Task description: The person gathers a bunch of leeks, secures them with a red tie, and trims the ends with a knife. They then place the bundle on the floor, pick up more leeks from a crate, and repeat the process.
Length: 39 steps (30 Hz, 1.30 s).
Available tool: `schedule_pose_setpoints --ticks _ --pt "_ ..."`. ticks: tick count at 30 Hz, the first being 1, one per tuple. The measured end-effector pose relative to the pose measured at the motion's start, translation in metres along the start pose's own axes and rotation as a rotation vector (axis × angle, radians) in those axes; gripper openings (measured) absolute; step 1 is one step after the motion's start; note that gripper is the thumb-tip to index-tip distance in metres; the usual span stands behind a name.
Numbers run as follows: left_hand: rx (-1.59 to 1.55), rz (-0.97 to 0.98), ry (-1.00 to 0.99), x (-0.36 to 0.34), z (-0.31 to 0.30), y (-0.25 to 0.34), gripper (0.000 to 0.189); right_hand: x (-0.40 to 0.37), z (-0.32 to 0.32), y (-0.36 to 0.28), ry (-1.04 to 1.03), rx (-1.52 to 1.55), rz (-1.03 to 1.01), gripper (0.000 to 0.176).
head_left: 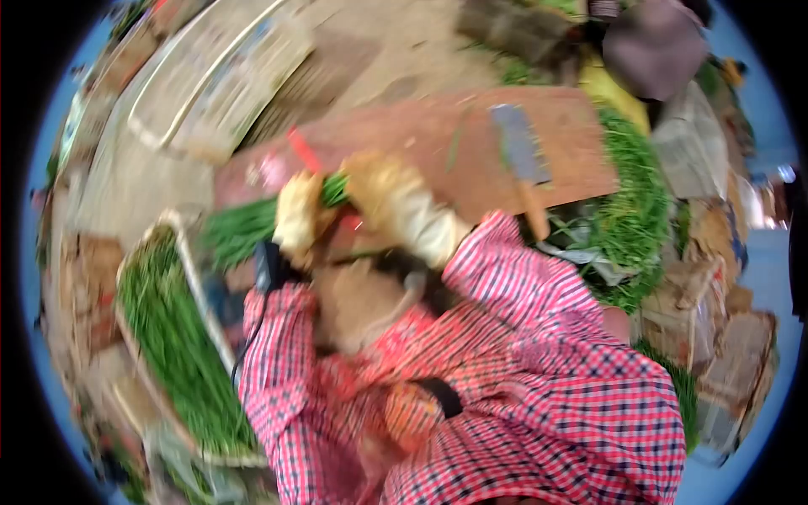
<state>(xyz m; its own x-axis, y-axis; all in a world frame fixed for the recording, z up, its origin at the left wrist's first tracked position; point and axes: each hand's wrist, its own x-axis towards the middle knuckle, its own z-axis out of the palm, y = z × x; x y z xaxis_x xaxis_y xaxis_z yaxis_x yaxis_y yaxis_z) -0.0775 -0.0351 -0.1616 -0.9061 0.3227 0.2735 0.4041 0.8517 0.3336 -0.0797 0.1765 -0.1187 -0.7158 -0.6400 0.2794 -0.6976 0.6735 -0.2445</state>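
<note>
Both of my hands wear stained, pale work gloves and are blurred by motion. My left hand (pixel 298 220) is wrapped round a bunch of chives (pixel 240 232), whose long green leaves stick out to the left. At the other end of the bunch, my right hand (pixel 383 189) closes over the stalks, and a short green stretch shows between the two gloves. Under them lies a reddish board (pixel 404 135). A red strip (pixel 304 151) lies just beyond my left hand. Farther right on the board rests a broad knife (pixel 522 147) with a wooden handle toward me.
A white-rimmed crate (pixel 181 244) of long green leaves stands at my left. Loose green trimmings (pixel 627 210) are heaped off the board's right end. Cardboard boxes (pixel 682 311) stand at the right. A flattened sheet with a white frame (pixel 223 76) lies at the upper left.
</note>
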Motion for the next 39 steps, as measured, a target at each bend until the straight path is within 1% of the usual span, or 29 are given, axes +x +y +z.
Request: schedule_pose_setpoints --ticks 1,2,3,4,5,7,8,11,14,17,18,21,22,23,25,27,28,31,32,35,36,37,39 --pt "0.042 -0.012 -0.039 -0.004 0.021 -0.023 0.041 0.005 0.017 0.006 0.045 -0.003 -0.021 0.053" --pt "-0.023 0.033 -0.060 0.000 0.006 -0.012 0.052 0.010 0.045 0.013 0.060 -0.024 0.003 0.049" --pt "0.016 -0.046 -0.124 0.001 0.007 -0.012 0.066 0.009 0.083 0.020 0.098 -0.067 0.067 0.043" --pt "0.089 -0.118 -0.173 0.004 0.004 -0.006 0.074 0.014 0.090 0.025 -0.004 -0.095 0.094 0.045" --pt "0.119 -0.117 -0.197 0.004 0.002 -0.004 0.077 0.016 0.093 0.033 -0.107 -0.137 0.124 0.047" --pt "0.128 -0.038 -0.180 0.002 0.009 -0.009 0.080 0.008 0.085 0.048 -0.203 -0.216 0.112 0.049" --pt "0.162 -0.034 -0.205 0.004 0.008 -0.011 0.080 0.001 0.084 0.054 -0.018 -0.246 0.107 0.039" --pt "0.228 -0.037 -0.272 0.004 0.005 -0.006 0.080 -0.006 0.056 0.065 -0.252 -0.411 0.124 0.046" --pt "0.254 -0.050 -0.278 0.005 0.002 -0.002 0.076 0.011 0.018 0.073 -0.474 -0.477 0.196 0.041" --pt "0.117 -0.069 -0.225 0.003 0.003 -0.004 0.071 0.010 0.011 0.072 -0.150 -0.264 0.184 0.042" --pt "0.098 -0.048 -0.214 0.004 0.006 -0.004 0.070 0.007 0.021 0.072 -0.028 -0.271 0.034 0.048" --pt "0.076 -0.033 -0.180 0.002 0.003 -0.007 0.068 0.019 0.040 0.045 0.109 -0.174 -0.239 0.054" --pt "0.109 -0.029 -0.209 0.001 0.000 -0.007 0.068 0.017 0.058 0.048 0.028 -0.233 -0.267 0.055" --pt "0.105 -0.040 -0.235 0.002 -0.002 -0.007 0.067 0.019 0.071 0.052 0.003 -0.107 -0.208 0.052" --pt "0.143 -0.031 -0.207 0.000 0.007 -0.012 0.067 0.018 0.070 0.072 0.191 -0.305 -0.378 0.042" --pt "0.150 -0.038 -0.261 0.004 0.000 -0.006 0.068 0.012 0.051 0.075 -0.052 -0.433 -0.285 0.032" --pt "0.145 -0.032 -0.246 0.003 0.001 -0.004 0.068 0.005 0.039 0.083 -0.175 -0.509 -0.223 0.027" --pt "0.143 -0.074 -0.270 0.005 0.003 -0.004 0.069 -0.007 0.042 0.109 -0.112 -0.396 -0.110 0.017" --pt "0.149 -0.056 -0.249 0.003 0.007 -0.008 0.072 -0.002 0.029 0.102 -0.155 -0.383 -0.073 0.015" --pt "0.168 -0.073 -0.290 0.006 0.004 -0.006 0.073 0.016 0.012 0.068 0.159 -0.068 -0.328 0.014" --pt "0.157 -0.060 -0.259 0.005 0.005 -0.007 0.071 0.022 0.025 0.064 0.144 -0.004 -0.398 0.015" --pt "0.139 -0.060 -0.258 0.005 0.007 -0.008 0.070 0.019 0.034 0.056 0.058 -0.106 -0.382 0.017" --pt "0.117 -0.073 -0.259 0.006 0.003 -0.006 0.068 0.013 0.041 0.059 0.030 -0.182 -0.343 0.010"
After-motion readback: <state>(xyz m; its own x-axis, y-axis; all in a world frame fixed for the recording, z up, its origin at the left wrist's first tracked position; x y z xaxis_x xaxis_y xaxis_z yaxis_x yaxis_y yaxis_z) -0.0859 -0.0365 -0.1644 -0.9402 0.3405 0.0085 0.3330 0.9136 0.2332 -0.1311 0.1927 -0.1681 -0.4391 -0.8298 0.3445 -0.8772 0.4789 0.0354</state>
